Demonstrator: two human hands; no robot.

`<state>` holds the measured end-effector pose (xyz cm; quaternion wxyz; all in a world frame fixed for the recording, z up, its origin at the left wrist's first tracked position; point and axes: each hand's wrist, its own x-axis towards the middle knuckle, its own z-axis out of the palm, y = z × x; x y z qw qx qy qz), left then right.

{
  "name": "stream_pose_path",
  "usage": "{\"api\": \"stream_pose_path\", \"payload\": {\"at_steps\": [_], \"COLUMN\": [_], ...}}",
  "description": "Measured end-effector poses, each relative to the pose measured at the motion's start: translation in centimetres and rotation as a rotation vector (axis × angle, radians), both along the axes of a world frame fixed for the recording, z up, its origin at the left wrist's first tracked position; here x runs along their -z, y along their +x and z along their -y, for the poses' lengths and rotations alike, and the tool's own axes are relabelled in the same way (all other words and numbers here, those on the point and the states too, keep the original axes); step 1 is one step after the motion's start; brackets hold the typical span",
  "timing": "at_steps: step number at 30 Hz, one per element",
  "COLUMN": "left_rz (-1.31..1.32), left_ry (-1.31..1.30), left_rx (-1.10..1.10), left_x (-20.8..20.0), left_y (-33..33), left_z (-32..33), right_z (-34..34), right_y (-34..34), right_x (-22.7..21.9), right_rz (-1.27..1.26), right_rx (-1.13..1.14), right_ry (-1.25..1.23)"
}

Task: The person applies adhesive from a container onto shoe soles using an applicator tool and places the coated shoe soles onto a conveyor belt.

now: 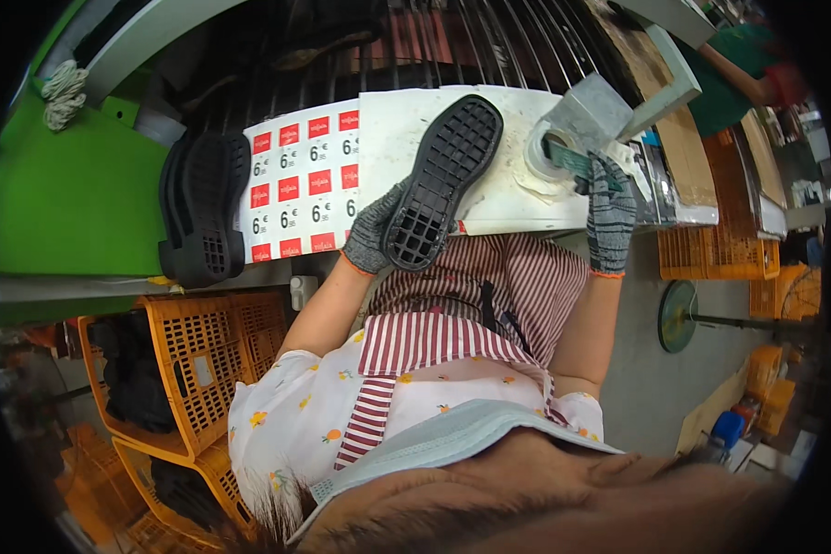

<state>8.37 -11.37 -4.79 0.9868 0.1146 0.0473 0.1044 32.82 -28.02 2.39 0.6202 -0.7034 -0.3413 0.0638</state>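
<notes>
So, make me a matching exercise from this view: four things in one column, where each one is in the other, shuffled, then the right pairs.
Things
1. Single black sole
2. Green tool
3. Group of black soles
4. Pale cord bundle

Places
A. Between the green surface and the red-and-white printed sheet
B. In the gloved right hand, at the mouth of the white pot
C. At the picture's upper left
D. In the gloved left hand

Right pairs: 1-D, 2-B, 3-A, 4-C
</notes>
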Motion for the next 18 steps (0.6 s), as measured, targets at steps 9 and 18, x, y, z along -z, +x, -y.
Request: {"api": "stream_pose_path", "payload": {"at_steps": [9,18], "left_rz": [-0.078,-0.006], "left_ry": [0.118,-0.007], "left_rx": [-0.043,-0.056], "left_x": [2.3,1.4], "left_y": [0.7,0.7], "left_z": [0.5,-0.2], "right_z": [-3.3,-1.8], "right_y": [-3.6,-9.3], "right_x": [0.6,-0.5], "right_rz": [0.307,0.390], "right_rx": [-0.212,-0.566], "right_ry": [0.047,0.049]}}
